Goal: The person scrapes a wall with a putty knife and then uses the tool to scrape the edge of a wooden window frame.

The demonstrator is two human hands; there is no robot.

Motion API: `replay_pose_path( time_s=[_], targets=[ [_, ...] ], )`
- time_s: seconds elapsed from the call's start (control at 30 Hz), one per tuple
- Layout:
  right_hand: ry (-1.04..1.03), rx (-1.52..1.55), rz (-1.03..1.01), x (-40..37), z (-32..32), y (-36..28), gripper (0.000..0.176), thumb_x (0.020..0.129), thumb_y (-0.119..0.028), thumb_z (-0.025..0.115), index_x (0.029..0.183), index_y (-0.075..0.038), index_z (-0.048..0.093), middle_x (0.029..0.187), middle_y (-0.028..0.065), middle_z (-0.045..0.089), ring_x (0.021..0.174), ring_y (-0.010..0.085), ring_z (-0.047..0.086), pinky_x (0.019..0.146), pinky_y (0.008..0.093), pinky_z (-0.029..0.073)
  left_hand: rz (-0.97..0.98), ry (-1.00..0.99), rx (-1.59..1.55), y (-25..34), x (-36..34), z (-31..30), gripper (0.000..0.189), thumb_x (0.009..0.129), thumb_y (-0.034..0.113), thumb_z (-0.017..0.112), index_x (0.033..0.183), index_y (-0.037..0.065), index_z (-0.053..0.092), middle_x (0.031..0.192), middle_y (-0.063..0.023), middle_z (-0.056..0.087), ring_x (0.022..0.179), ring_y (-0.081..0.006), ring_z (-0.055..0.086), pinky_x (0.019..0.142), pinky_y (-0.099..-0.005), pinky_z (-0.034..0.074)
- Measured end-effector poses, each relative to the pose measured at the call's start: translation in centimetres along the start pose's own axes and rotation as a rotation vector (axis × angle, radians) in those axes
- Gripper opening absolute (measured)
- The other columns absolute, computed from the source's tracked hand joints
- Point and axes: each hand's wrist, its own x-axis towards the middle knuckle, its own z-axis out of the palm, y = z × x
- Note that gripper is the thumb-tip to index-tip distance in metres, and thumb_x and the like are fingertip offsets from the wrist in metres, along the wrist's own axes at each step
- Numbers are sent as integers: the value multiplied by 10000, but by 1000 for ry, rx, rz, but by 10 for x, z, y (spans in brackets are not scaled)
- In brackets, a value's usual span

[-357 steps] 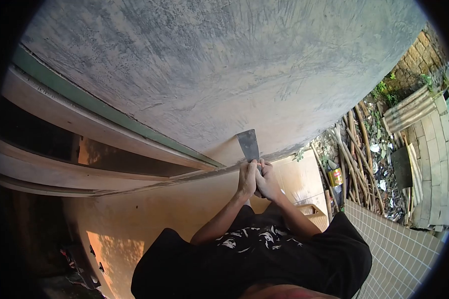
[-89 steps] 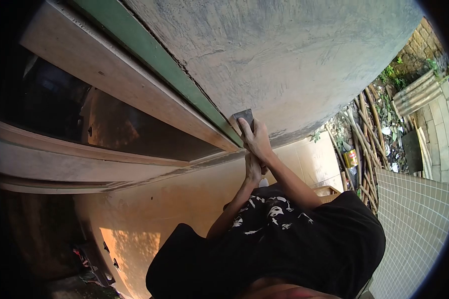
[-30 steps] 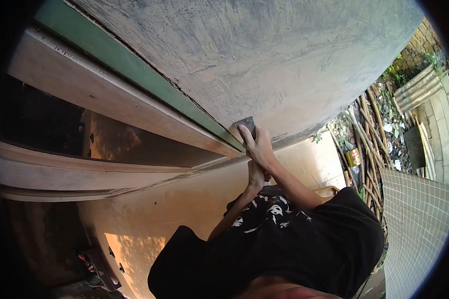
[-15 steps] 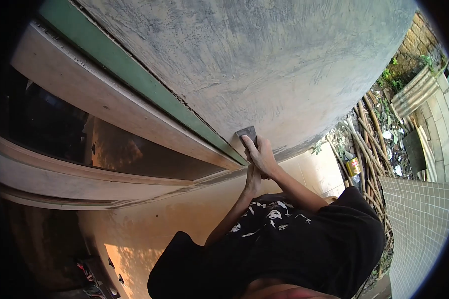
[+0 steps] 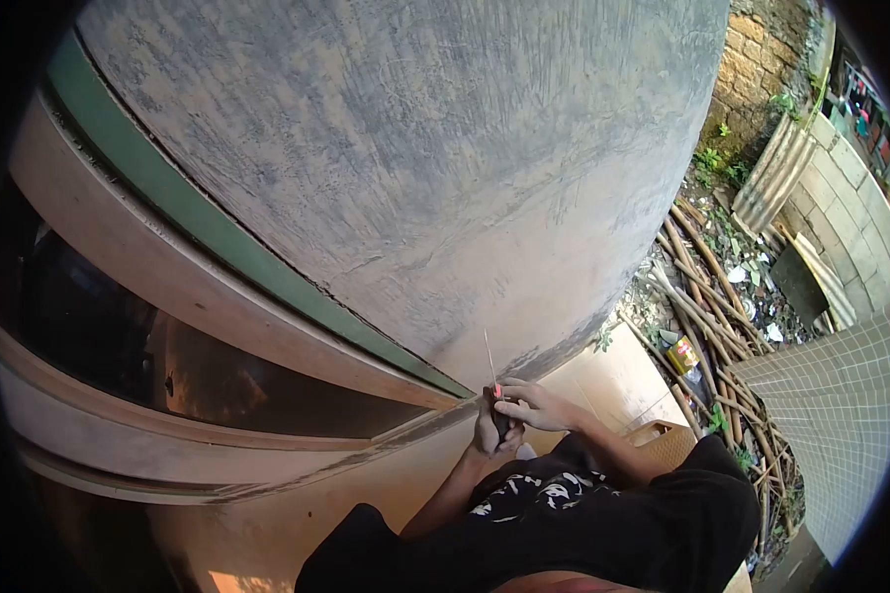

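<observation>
Both hands meet low in front of the wall, just above the black shirt. My left hand is wrapped round a dark block, partly hidden by the fingers. My right hand reaches across from the right, its fingertips at the top of the block and at a small pinkish-red piece. A thin pale stick or blade points up from that piece; its exact nature is unclear. Behind stands the wall with grey, streaky plaster, not touched by the hands.
A green strip and a window frame run along the left. Below is a tiled floor. A wicker-like seat is right of the hands. Bamboo poles, a yellow packet and a gridded sheet lie farther right.
The hands have come off the wall with the dark block and moved down towards the body. The thin stick with the pinkish-red piece now shows. The view has shifted upward.
</observation>
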Motion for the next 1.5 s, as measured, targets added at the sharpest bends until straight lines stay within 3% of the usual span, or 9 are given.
replay_pose_path(
  time_s=[0.17,0.23,0.27,0.37,0.6,0.77,0.9,1.17,1.5],
  targets=[
    [126,110,47,-19,7,-8,376,911,-323,553,1026,35,561,951,143,572,895,250,578,787,349,468,-57,-212,-81,-27,14,-11,768,790,811,214,677,89,452,466,-23,407,295,-145,392,271,-258,317],
    [136,293,398,-29,-2,-32,362,908,-315,575,1088,-1,572,831,80,616,771,171,587,763,327,470,114,115,206,-24,15,25,802,791,807,211,904,74,515,639,-53,534,443,-174,525,346,-280,403],
    [291,162,272,-35,-3,-38,323,902,-292,587,1062,-11,589,743,61,616,684,129,588,660,288,485,154,-49,209,-31,20,17,796,820,776,193,1043,75,495,786,-80,585,587,-206,598,458,-329,489],
    [512,106,165,-46,-18,-12,323,863,-287,629,986,9,597,807,95,638,782,170,605,739,317,480,53,-288,267,-39,34,4,762,865,718,231,1160,56,464,1004,-133,594,856,-237,630,685,-365,532],
    [757,515,138,-68,-89,-20,207,934,-207,549,953,-2,572,586,-37,464,451,32,406,401,194,307,173,-207,250,-37,68,62,712,924,588,339,1280,-25,409,1151,-158,571,1010,-263,595,898,-383,462],
    [720,622,66,-80,-145,-5,265,986,-245,441,1026,-4,543,586,-21,459,404,45,398,365,188,292,374,-199,361,-37,134,116,687,925,543,407,1312,-24,368,1262,-141,491,996,-231,587,871,-370,470],
    [664,668,8,-91,-194,-2,285,978,-287,456,1032,-18,533,605,12,509,362,63,425,300,201,286,436,-244,414,-35,190,157,679,913,521,462,1317,-13,349,1124,-91,527,855,-157,575,776,-315,493],
    [544,712,115,-114,-274,52,357,984,-335,427,824,-31,527,570,17,459,332,98,395,295,219,288,583,-126,459,-43,284,225,581,971,479,325,1270,-14,392,1256,-162,517,1098,-197,537,945,-320,433],
    [423,687,238,-110,-317,83,406,990,-347,399,739,-38,481,524,13,419,328,101,393,305,239,303,545,212,371,-28,347,253,625,987,482,211,1146,-39,517,898,-173,644,711,-228,646,653,-323,547]
  ],
)
